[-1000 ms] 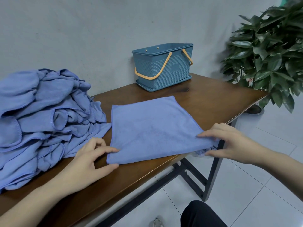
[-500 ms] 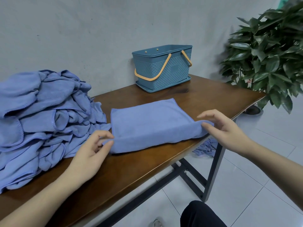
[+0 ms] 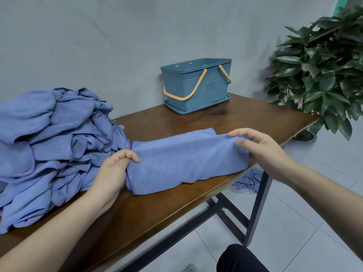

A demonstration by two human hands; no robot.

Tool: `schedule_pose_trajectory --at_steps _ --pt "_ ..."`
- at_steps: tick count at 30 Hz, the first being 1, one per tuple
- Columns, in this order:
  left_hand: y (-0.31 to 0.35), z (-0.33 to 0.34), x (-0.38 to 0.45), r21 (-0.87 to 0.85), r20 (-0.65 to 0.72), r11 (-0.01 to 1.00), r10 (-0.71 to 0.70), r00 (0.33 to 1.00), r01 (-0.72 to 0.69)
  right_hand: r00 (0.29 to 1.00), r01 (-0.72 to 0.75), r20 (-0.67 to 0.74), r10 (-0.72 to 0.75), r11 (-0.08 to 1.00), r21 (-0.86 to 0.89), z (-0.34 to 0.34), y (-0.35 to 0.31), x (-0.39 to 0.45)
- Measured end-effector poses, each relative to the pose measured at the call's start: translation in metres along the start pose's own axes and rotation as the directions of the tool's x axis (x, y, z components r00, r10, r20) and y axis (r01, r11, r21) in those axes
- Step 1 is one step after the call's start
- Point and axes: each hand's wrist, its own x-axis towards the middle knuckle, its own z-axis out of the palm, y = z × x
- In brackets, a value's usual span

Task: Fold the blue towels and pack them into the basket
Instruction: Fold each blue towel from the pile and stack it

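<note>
- Head view: the left hand (image 3: 115,169) pinches the towel (image 3: 182,160) at its left end, fingers curled over the raised edge; the right hand (image 3: 261,148) pinches the right end, thumb under and fingers on top
- the towel lies on the surface (image 3: 255,118) near its front edge, between the pile (image 3: 53,146) and the open right half; its near half is lifted and curling over toward the far half
- to fold it well, I would carry both ends forward at an even pace and height; lay the raised edge flush on the far edge; keep corners matched before letting go; then smooth the crease flat, since this soft cloth looks likely to slump or skew
- the pile of unfolded towels sits on the left, touching the left wrist; most of the task seems ahead
- the basket (image 3: 198,85) stands at the back against the wall, handles down, well apart from the towel; its inside is not visible
- a plant (image 3: 322,71) stands right of the surface; a blue cloth (image 3: 247,179) lies on the tiled floor beneath
</note>
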Motion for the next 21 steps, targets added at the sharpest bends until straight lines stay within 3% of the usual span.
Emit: schedule_pose_trajectory --at_steps 2,6,8,11,14,16,21 --pt "0.002 0.000 0.002 0.010 0.023 1.000 -0.003 1.000 0.003 0.998 0.019 0.057 -0.015 0.998 -0.056 0.002 0.002 0.002" --pt "0.001 -0.008 0.013 0.287 0.157 0.938 0.153 0.976 -0.193 0.998 0.063 -0.007 -0.065 0.987 -0.146 0.007 -0.004 0.023" --pt "0.003 -0.008 0.024 0.325 0.139 0.911 0.220 0.965 -0.255 0.995 0.095 -0.026 -0.101 0.981 -0.171 0.011 -0.012 0.044" --pt "0.008 -0.007 0.052 0.322 -0.015 0.923 0.226 0.974 -0.209 0.990 0.116 -0.049 -0.131 0.965 -0.235 0.017 -0.014 0.083" --pt "0.006 -0.004 0.089 0.277 -0.111 0.956 0.136 0.984 -0.101 0.992 0.100 -0.041 -0.122 0.930 -0.354 0.026 -0.008 0.121" --pt "0.002 0.000 0.110 0.256 -0.124 0.964 0.102 0.987 -0.067 0.994 0.084 -0.020 -0.103 0.890 -0.449 0.030 -0.004 0.143" --pt "-0.023 0.004 0.137 0.411 -0.061 0.912 0.050 0.997 -0.020 0.997 0.074 0.040 -0.063 0.827 -0.558 0.040 0.026 0.177"
